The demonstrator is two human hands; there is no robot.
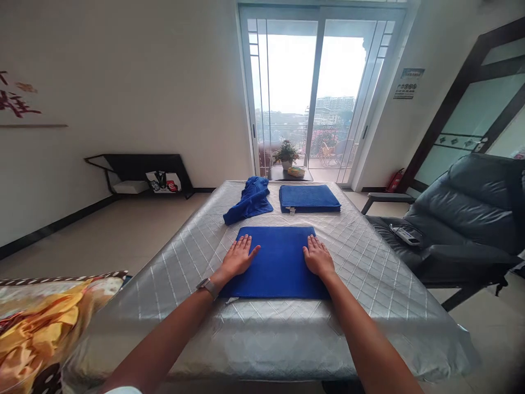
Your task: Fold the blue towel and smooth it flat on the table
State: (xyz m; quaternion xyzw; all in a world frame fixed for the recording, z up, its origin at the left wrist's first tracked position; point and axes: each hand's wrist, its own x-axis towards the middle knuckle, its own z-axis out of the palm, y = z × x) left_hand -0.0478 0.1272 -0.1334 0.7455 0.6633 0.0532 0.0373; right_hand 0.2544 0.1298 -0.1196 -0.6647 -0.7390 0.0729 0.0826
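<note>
A blue towel (279,262) lies flat as a neat rectangle near the front of the table. On its left side rests my left hand (240,256), palm down with the thumb held away from the fingers. My right hand (318,256) lies flat on the towel's right edge, fingers stretched forward. Farther back is a stack of folded blue towels (310,198), with a small white label at its front. Left of that stack sits a crumpled blue towel (251,201). Neither hand touches these two.
A silver quilted cover (176,279) drapes the table. To the right stands a dark armchair (463,213) with a power strip (405,235) on its seat. Yellow cloth (45,323) lies at lower left. Beyond the table are a potted plant (286,154) and glass sliding doors (320,82).
</note>
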